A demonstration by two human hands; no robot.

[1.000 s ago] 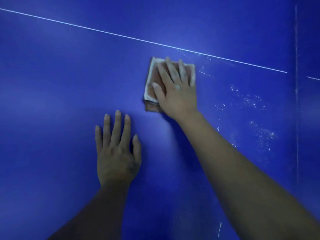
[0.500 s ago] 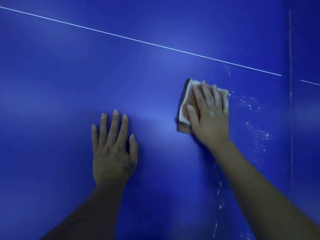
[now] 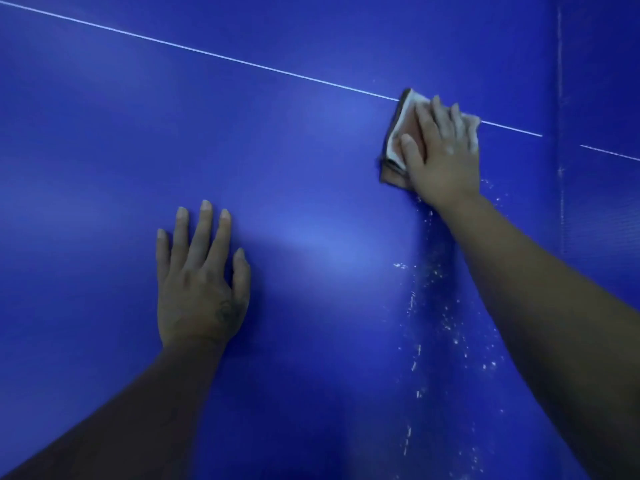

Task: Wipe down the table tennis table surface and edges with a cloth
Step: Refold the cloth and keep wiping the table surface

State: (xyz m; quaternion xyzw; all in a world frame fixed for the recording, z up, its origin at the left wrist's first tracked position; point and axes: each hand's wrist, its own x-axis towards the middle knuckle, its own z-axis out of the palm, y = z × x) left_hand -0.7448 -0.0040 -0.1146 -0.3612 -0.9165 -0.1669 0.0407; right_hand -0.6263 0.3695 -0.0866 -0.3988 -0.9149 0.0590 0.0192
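Observation:
The blue table tennis table surface (image 3: pixel 311 150) fills the view. A thin white line (image 3: pixel 214 56) runs across it from the upper left down to the right. My right hand (image 3: pixel 445 157) lies flat on a folded cloth (image 3: pixel 398 140), pinkish with white edges, and presses it onto the table right on the white line. Most of the cloth is hidden under the palm and fingers. My left hand (image 3: pixel 199 285) rests flat on the bare table, fingers spread, well to the left of and nearer than the cloth. It holds nothing.
White specks of dust (image 3: pixel 446 320) lie scattered on the table below the cloth, beside my right forearm. A faint vertical seam (image 3: pixel 559 98) runs down the table at the far right, with a short bit of white line (image 3: pixel 609 153) beyond it.
My right hand has slid the cloth to the right and away from me, up onto the white line. My left hand has stayed flat in place.

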